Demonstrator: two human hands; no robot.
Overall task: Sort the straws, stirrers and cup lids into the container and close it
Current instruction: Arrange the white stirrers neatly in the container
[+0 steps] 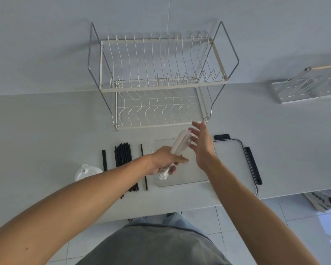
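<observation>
White stirrers (180, 145): bundle gripped in left hand (165, 159), held tilted over clear container (197, 177), lower ends sticking out below the fist. Right hand (202, 142) open, fingers spread, fingertips at the bundle's upper end; contact hard to confirm.

Container open, on the countertop (46, 121) near the front edge. Contents not discernible through the hands.

Lid (235, 159) just right of container, lying flat, black latches on its far and right sides.

Black straws (125, 161) in a loose pile left of container, parallel, pointing away from the person. One single straw between pile and container, another apart on the pile's left.

White cup lids (87, 172) at the near left of the straws, partly hidden by left forearm.

Farther back: two-tier wire dish rack (157, 81) against the wall. Far right: metal tray rack (310, 87) with wooden handle, cut off by frame edge.
</observation>
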